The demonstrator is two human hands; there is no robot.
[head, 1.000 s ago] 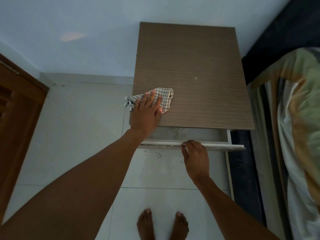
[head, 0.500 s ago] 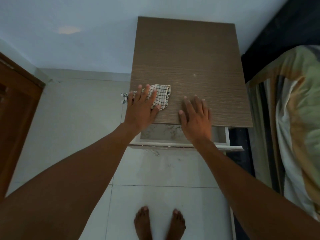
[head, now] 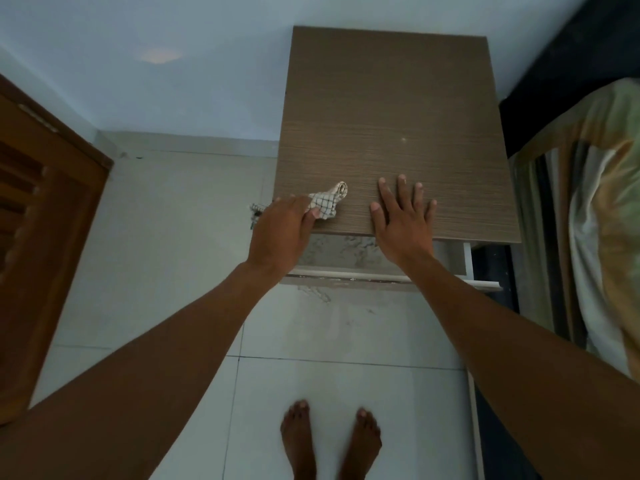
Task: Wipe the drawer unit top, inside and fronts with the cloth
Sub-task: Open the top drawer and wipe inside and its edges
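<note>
A brown wooden door point(head: 45, 220) is seen far to the left of the drawer unit point(head: 391, 116). A pale blue wall point(head: 173, 81) is seen behind the unit, and a faint patch of light is seen on it. The unit is stood on a floor point(head: 166, 258) of big pale tiles with thin dark lines between them.

The left grip point(head: 280, 233), a bare hand, is laid on the front left corner of the unit's top. Its fingers are curled around the cloth point(head: 325, 204), and the cloth is pinched under the thumb. The cloth is white with thin dark checks and is bunched up on that front left corner. One end is hung out past the left edge of the unit.

The top of the unit is made of brown wood with fine lines, and one small pale dot is seen on it.

The right grip point(head: 403, 223) is pressed flat on the top, just beside the cloth and near the front edge. Its fingers are spread out and nothing is held.

Below the front edge, the top drawer point(head: 346, 252) is pulled out a little. Grey smudges are seen on its pale bottom.

Two bare feet point(head: 299, 438) are seen on the floor in front of the unit.

A bed point(head: 595, 209) with a striped cover is placed to the right of the unit.
</note>
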